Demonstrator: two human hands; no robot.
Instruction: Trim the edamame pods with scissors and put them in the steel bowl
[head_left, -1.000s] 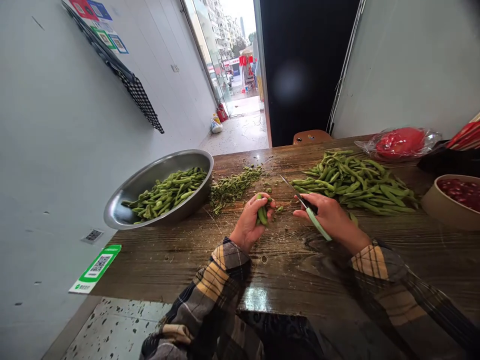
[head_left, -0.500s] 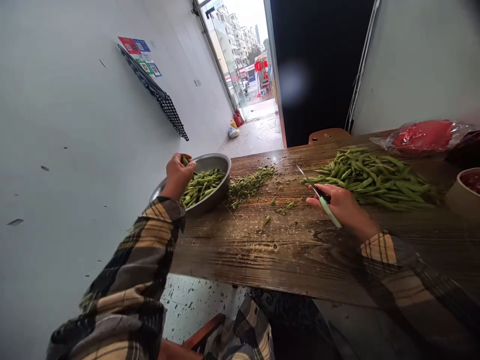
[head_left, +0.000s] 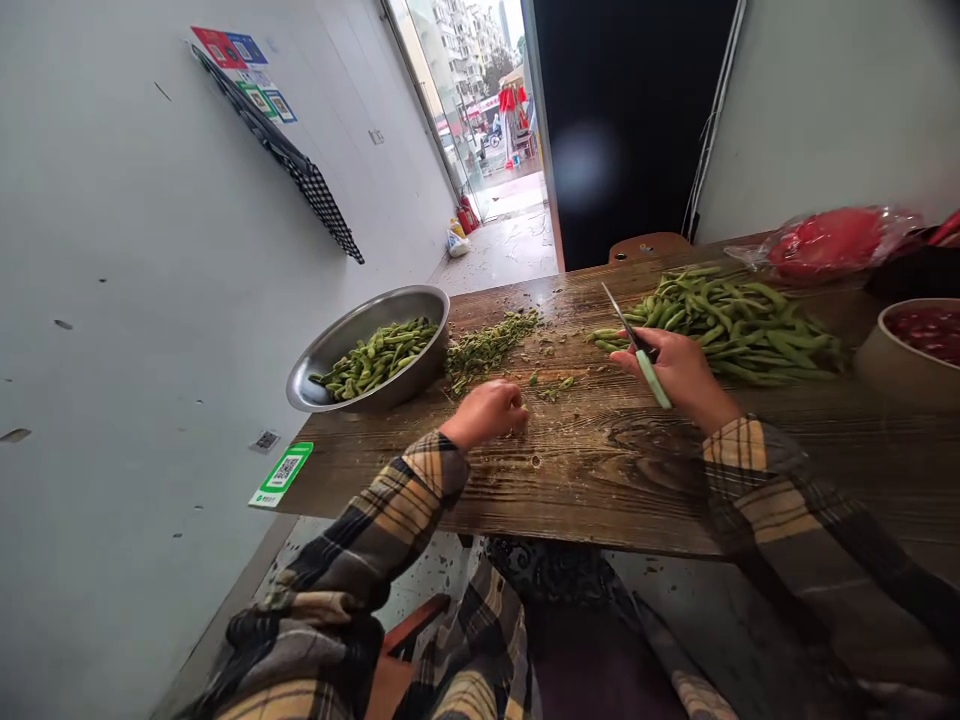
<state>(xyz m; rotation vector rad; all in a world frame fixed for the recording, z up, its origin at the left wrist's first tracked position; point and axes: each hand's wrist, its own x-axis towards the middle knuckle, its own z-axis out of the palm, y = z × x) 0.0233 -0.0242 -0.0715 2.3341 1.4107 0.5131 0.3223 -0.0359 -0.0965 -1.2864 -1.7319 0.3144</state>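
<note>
My left hand (head_left: pixel 491 412) is low over the tabletop, near the front of the trimmings. Its fingers are curled together, and whatever may be between them is hidden. My right hand (head_left: pixel 679 370) grips a pair of scissors (head_left: pixel 649 378) with a pale green handle, the pointed blades aimed up and away to the left. Just behind that hand lies a big pile of green soybean pods (head_left: pixel 750 318). A metal basin (head_left: pixel 301 390) at the left holds more pods (head_left: pixel 382 358). Small green trimmings (head_left: pixel 491 348) are heaped between basin and pile.
The wooden table (head_left: pixel 570 490) is strewn with scraps. A green QR-code card (head_left: pixel 283 474) sits at its left edge. At the right are a bowl (head_left: pixel 892 350) of dark red pieces and a red item in clear plastic (head_left: pixel 832 243). A chair back (head_left: pixel 649 246) stands beyond.
My left hand has come from above the basin, rightward and down to the table. The green item it held is no longer visible. My right hand keeps the scissors; the view has shifted slightly.
</note>
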